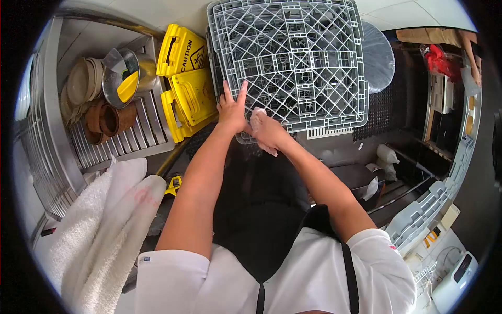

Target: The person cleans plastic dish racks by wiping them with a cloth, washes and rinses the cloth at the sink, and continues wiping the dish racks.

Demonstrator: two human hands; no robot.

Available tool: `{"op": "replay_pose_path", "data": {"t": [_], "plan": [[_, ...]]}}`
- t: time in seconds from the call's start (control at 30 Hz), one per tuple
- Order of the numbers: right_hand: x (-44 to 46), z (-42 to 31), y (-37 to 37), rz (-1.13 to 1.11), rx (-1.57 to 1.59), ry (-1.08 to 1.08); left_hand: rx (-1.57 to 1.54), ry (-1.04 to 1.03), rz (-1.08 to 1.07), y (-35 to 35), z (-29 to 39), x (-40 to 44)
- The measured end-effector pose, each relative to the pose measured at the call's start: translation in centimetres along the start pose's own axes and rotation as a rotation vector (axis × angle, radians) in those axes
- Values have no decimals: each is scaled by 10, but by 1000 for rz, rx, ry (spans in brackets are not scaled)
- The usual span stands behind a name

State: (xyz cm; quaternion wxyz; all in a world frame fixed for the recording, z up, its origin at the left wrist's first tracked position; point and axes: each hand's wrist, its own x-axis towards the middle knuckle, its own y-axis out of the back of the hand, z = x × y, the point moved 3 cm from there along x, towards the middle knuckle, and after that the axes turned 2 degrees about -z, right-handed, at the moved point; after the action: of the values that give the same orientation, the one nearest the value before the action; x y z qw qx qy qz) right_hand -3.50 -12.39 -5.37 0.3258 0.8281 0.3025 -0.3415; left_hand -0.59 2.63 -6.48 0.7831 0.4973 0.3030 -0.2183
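Observation:
A stack of grey plastic lattice crates (293,68) stands in front of me. My left hand (232,112) is at its near left corner, two fingers stretched apart over the rim and grid. Close beside it, my right hand (269,133) is closed around a crumpled whitish, half-clear wad (259,118). I cannot tell whether the wad is thin plastic or wet cloth. It sticks out above and below the fingers, near the crates' front edge.
Yellow caution signs (183,78) lean left of the crates. Further left, a slatted metal rack (141,138) holds bowls and brown baskets (110,120). White towels (99,230) hang at lower left. A round, plastic-covered item (377,57) stands right of the crates. Another person's arm (470,55) shows at upper right.

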Motion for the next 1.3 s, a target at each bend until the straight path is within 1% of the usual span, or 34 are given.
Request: {"op": "replay_pose_path", "data": {"t": [0.07, 0.17, 0.27, 0.3, 0.4, 0.47, 0.53, 0.57, 0.63, 0.73, 0.77, 0.87, 0.9, 0.93, 0.97, 1.0, 1.03, 1.13, 1.17, 1.27, 1.3], "plan": [[19, -2, -4, 13, 7, 47, 57, 84, -37, -6, 1, 7], [39, -20, 7, -218, -72, -63, 59, 78, -49, -3, 0, 6], [57, -3, -13, -176, -461, 268, 46, 77, -48, -3, 1, 8], [29, 4, -9, 28, -239, 228, 36, 80, -45, -6, 0, 11], [23, 9, -4, 32, 58, 184, 8, 85, -61, -5, -1, 8], [53, 6, -1, -271, 88, 251, -8, 81, -66, 4, 4, 4], [42, -25, 14, -307, -37, 69, -16, 75, -67, 10, 6, -2], [41, -26, 11, -269, -119, 156, -32, 55, -51, 7, 3, 0], [30, -8, 1, -129, 178, 113, -24, 66, -52, 1, 0, 6], [15, 4, 1, 94, 53, 125, -4, 75, -60, -2, 1, 5], [18, 2, 1, 28, 41, 112, 14, 69, -59, -2, 0, 6], [41, -24, 11, -452, 163, -96, 25, 57, -53, 2, 1, 7], [54, -6, -3, -409, 236, -18, 25, 54, -52, 3, 2, 7], [57, -7, -8, -371, 307, 63, 16, 59, -48, 1, 0, 9], [48, 3, -16, -267, 629, 4, 10, 61, -50, -3, -2, 11], [31, -6, -15, -153, 945, -55, 1, 62, -50, -5, -3, 15], [20, -13, -17, -91, 1107, -59, 6, 51, -42, -3, -3, 17], [28, -12, -17, -170, 1116, -126, 6, 36, -36, -4, -2, 11], [33, -15, -13, -179, 1178, -135, -3, 40, -28, -2, 0, 9], [40, -2, -22, -267, 1241, -79, -2, 36, -11, 1, 0, 11], [26, -14, -21, -155, 1229, -98, 12, 29, 11, -10, -8, 21]]}}
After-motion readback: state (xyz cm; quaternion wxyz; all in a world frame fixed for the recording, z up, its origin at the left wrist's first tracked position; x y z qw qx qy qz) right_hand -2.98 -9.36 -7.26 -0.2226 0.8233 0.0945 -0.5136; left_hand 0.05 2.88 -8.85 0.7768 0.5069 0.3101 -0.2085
